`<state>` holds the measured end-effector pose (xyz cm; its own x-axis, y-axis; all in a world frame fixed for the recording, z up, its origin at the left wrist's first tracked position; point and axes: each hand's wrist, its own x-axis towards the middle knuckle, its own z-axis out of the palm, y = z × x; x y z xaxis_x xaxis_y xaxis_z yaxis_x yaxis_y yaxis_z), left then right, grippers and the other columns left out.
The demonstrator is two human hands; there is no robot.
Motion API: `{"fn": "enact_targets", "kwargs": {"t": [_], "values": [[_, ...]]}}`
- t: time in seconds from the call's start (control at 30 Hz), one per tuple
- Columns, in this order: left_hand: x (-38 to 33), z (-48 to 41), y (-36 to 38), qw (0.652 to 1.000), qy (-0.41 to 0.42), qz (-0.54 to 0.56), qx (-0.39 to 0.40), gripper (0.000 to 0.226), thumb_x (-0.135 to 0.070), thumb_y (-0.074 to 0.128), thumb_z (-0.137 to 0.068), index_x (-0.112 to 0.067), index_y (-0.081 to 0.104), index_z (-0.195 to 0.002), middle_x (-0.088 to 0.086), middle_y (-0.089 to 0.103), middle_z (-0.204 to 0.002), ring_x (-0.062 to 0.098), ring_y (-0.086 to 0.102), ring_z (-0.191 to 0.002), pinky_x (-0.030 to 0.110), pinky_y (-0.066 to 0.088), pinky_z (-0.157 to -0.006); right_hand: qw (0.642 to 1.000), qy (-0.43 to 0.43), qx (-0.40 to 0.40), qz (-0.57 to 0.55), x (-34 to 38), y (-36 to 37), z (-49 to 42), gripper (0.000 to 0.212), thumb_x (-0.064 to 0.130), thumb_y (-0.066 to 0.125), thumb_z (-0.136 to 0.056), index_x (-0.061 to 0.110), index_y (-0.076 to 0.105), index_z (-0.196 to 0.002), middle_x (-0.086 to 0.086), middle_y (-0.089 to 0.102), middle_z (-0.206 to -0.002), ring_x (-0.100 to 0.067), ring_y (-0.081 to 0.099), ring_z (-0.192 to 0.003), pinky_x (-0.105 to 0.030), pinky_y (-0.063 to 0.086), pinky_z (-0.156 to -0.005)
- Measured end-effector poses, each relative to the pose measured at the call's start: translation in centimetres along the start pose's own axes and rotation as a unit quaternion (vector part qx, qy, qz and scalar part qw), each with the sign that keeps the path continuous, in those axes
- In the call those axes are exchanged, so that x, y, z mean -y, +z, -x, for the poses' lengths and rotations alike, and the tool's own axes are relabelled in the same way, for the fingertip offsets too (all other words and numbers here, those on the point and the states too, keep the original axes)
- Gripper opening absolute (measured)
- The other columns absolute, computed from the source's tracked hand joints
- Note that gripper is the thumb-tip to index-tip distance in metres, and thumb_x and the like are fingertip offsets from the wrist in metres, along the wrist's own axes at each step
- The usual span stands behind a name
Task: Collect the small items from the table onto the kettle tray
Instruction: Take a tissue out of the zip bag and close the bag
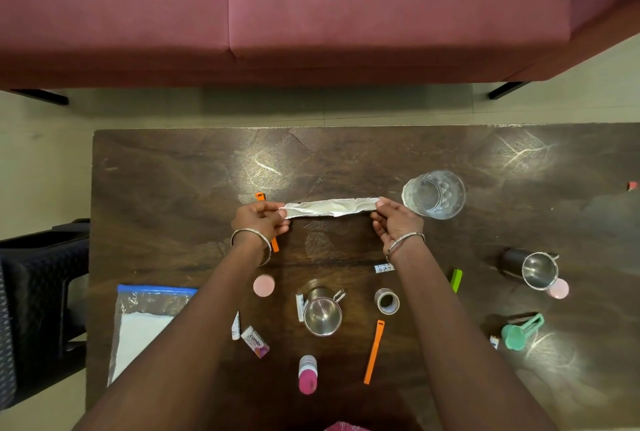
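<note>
White pouch (330, 207), centre of frame above the counter (173, 170), pinched at each end by left hand (259, 219) and right hand (394, 219): likely light, limp, crinkly; best taken by its ends.

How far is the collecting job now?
Nothing looks collected yet; no kettle tray is in view. The left hand and right hand pinch the ends of a white paper strip. Left on the table: steel cup, tape roll, orange stick, pink bottle.

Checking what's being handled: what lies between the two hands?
In the head view, a flattened white packet spans the gap between them, the left hand pinching one end and the right hand the other.
</note>
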<state>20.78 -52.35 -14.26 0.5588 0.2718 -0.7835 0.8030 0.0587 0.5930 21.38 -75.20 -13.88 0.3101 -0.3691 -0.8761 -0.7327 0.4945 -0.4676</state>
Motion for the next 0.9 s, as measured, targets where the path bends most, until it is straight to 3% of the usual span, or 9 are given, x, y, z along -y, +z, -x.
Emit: {"fn": "enact_targets", "kwargs": {"t": [0.1, 0.2, 0.47, 0.6, 0.77, 0.9], "values": [[0.0, -0.1, -0.2, 0.998, 0.047, -0.033, 0.005, 0.011, 0.010, 0.060, -0.088, 0.002, 0.066, -0.093, 0.011, 0.065, -0.073, 0.011, 0.065, -0.055, 0.018, 0.057, -0.055, 0.999, -0.023, -0.005, 0.025, -0.3, -0.1, -0.2, 0.011, 0.002, 0.064, -0.091, 0.011, 0.069, -0.094, -0.001, 0.064, -0.073, -0.006, 0.057, -0.060, -0.015, 0.050, -0.051], [0.2, -0.3, -0.3, 0.995, 0.077, -0.064, 0.006, 0.016, 0.011, 0.057, -0.089, -0.002, 0.067, -0.091, 0.008, 0.065, -0.074, 0.014, 0.066, -0.061, 0.018, 0.058, -0.057, 0.997, -0.049, -0.005, 0.060, -0.6, 0.0, -0.3, 0.019, 0.002, 0.060, -0.093, 0.018, 0.071, -0.089, 0.001, 0.065, -0.074, -0.005, 0.057, -0.059, -0.017, 0.050, -0.052], [0.2, -0.5, 0.1, 0.994, 0.078, -0.070, -0.012, 0.013, 0.010, 0.058, -0.088, -0.001, 0.066, -0.091, 0.017, 0.067, -0.080, 0.023, 0.068, -0.066, 0.022, 0.059, -0.058, 0.991, -0.079, -0.035, 0.100, -0.8, 0.7, -0.6, 0.018, 0.003, 0.057, -0.093, 0.013, 0.071, -0.099, -0.003, 0.069, -0.084, -0.007, 0.058, -0.059, -0.018, 0.041, -0.043], [0.0, -0.6, 0.2, 0.996, 0.054, -0.061, -0.043, 0.017, 0.008, 0.061, -0.084, -0.005, 0.068, -0.091, 0.019, 0.068, -0.084, 0.025, 0.069, -0.071, 0.026, 0.061, -0.060, 0.991, -0.076, -0.043, 0.101, -0.7, 0.8, -0.6, 0.023, 0.003, 0.053, -0.095, 0.013, 0.072, -0.101, -0.003, 0.072, -0.090, -0.009, 0.063, -0.062, -0.018, 0.039, -0.041], [0.2, -0.2, 0.6, 0.992, -0.019, 0.008, -0.126, 0.018, 0.004, 0.050, -0.091, -0.003, 0.065, -0.097, 0.013, 0.065, -0.075, 0.020, 0.065, -0.058, 0.026, 0.060, -0.056, 0.996, -0.051, -0.042, 0.062, -0.7, 0.2, -0.3, 0.027, 0.001, 0.051, -0.094, 0.018, 0.070, -0.104, -0.003, 0.074, -0.092, -0.016, 0.072, -0.076, -0.020, 0.044, -0.046], [0.5, 0.7, 0.7, 0.990, -0.048, 0.073, -0.109, 0.022, 0.009, 0.046, -0.092, -0.004, 0.062, -0.099, 0.014, 0.064, -0.078, 0.021, 0.065, -0.062, 0.022, 0.058, -0.053, 0.998, -0.039, -0.031, 0.030, -1.4, -0.1, 0.0, 0.019, 0.005, 0.056, -0.094, 0.014, 0.066, -0.108, -0.006, 0.074, -0.096, -0.016, 0.072, -0.074, -0.021, 0.048, -0.047]]}}
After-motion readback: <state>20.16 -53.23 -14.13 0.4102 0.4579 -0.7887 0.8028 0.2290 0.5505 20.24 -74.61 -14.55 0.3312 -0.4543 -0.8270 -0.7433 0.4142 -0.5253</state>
